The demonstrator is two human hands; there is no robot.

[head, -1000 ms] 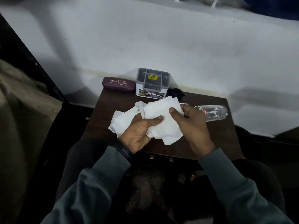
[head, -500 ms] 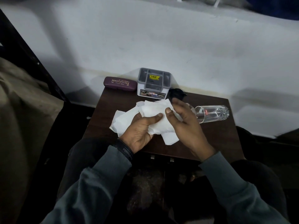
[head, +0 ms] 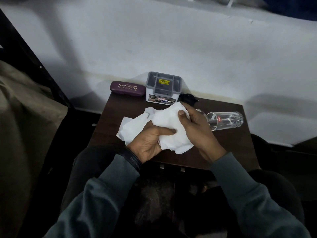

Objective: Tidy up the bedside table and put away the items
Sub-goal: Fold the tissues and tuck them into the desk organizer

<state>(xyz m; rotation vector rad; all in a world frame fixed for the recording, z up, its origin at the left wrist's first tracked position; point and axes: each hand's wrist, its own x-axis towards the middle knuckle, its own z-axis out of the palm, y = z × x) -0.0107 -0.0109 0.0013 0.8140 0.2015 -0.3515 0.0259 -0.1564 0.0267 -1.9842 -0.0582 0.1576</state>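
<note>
Both hands hold crumpled white tissue paper (head: pixel 164 121) above the dark wooden bedside table (head: pixel 113 127). My left hand (head: pixel 147 141) grips its lower left part, thumb pressed across the front. My right hand (head: pixel 197 124) grips the right side, thumb on top and fingers curled behind. A clear drinking glass (head: pixel 226 120) lies on its side at the table's right. At the back stand a purple spectacle case (head: pixel 127 88) and a grey-and-white compartment organiser (head: pixel 163 87). A small black object (head: pixel 188 98) lies just right of the organiser, partly hidden by the tissue.
A white wall (head: pixel 171 48) rises directly behind the table. A dark bed frame (head: pixel 34 62) and beige bedding (head: pixel 22 117) lie to the left. My knees sit under the table's front edge.
The tissue has been gathered tighter into a bundle. My right hand has slid up and round its right side, and its thumb has moved higher on the paper.
</note>
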